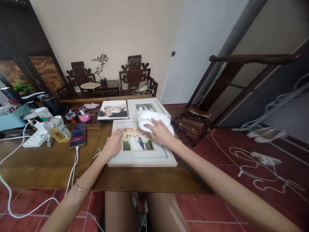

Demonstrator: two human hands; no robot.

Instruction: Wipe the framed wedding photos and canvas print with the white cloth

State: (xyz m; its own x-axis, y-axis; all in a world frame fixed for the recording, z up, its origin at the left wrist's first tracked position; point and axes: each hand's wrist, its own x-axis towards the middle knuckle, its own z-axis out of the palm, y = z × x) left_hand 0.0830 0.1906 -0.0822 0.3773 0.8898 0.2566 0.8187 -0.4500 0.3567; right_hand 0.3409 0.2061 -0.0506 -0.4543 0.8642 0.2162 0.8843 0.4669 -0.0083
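Observation:
A pale picture frame [142, 163] with a wedding photo in its middle lies flat at the table's front edge. My left hand [113, 145] grips the frame's left border, its fingers curled together over the rim. A folded white cloth [154, 116] is bunched under my right hand [160, 132], which presses it against the frame's upper right part. The cloth hides that corner and overlaps a second framed photo [144, 108] lying just behind. Left of that second frame, a white-edged picture panel [113, 110] rests on a dark flat thing.
On the wooden table [96, 177] to the left are a phone [77, 135] on a charging cable, a bottle of yellow liquid [57, 130], a power strip [36, 138] and a pink cup [83, 115]. A dark chair [200, 119] holding a brown bag stands at right.

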